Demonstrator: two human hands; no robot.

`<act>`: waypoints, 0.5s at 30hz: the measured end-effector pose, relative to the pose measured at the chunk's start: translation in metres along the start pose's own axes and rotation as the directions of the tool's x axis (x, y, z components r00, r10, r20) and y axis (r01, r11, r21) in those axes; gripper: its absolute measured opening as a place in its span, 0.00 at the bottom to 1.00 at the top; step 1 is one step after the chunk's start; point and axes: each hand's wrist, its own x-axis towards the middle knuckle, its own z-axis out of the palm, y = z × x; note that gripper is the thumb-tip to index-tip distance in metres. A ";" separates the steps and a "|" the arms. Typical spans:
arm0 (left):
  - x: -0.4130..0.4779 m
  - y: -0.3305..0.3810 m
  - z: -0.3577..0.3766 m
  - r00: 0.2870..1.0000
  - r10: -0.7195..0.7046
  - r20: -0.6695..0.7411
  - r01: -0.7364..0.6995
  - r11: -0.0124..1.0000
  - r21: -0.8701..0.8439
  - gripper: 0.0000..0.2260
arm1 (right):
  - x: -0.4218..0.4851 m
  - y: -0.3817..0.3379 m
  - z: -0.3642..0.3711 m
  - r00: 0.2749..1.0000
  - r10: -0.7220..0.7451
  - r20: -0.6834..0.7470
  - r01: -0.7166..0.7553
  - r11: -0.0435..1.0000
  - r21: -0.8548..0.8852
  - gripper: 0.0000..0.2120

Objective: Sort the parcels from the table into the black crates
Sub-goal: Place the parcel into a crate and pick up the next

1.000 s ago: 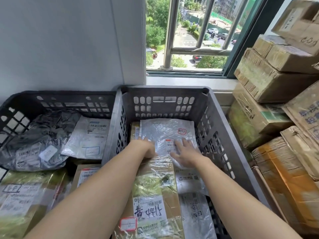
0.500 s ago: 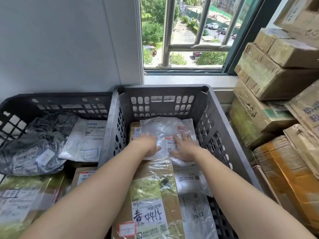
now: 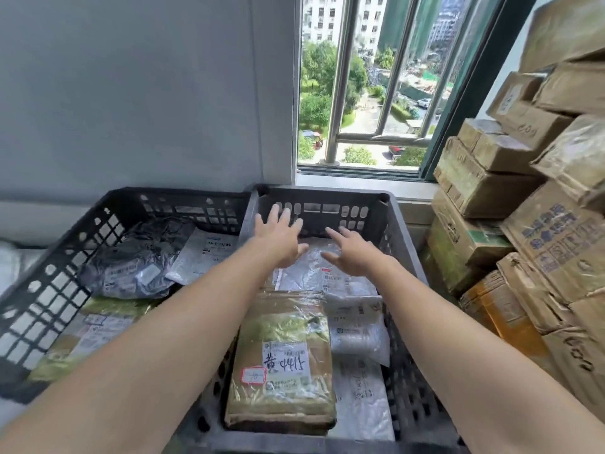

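Two black crates stand side by side below a window. In the right crate [image 3: 401, 224] a clear plastic parcel [image 3: 309, 271] lies at the far end, with a taped brown box [image 3: 283, 358] in front of it and white bags [image 3: 358, 326] to its right. My left hand [image 3: 280, 235] and my right hand [image 3: 352, 253] hover just above the clear parcel, fingers spread, holding nothing. The left crate [image 3: 65, 253] holds a grey bag [image 3: 134, 267], a white mailer [image 3: 204, 257] and a green-taped box [image 3: 91, 332].
A tall stack of cardboard boxes [image 3: 523, 224] crowds the right side, close to the right crate. A grey wall stands behind the left crate, and a barred window [image 3: 370, 93] is behind the right crate.
Both hands have lifted off the clear parcel and opened, leaving it lying in the right crate. The camera has tilted upward.
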 end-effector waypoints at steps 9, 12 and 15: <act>-0.086 -0.096 -0.018 0.976 -0.142 -0.163 0.142 0.990 -0.011 0.30 | -0.035 -0.125 -0.041 0.967 -0.153 -0.206 0.155 0.988 -0.006 0.33; -0.127 -0.155 -0.009 0.954 -0.221 -0.203 0.219 0.975 -0.037 0.31 | -0.045 -0.196 -0.043 0.942 -0.231 -0.243 0.230 0.973 -0.034 0.35; -0.177 -0.221 0.004 0.934 -0.301 -0.194 0.292 0.954 -0.072 0.32 | -0.058 -0.275 -0.028 0.920 -0.303 -0.247 0.291 0.953 -0.086 0.36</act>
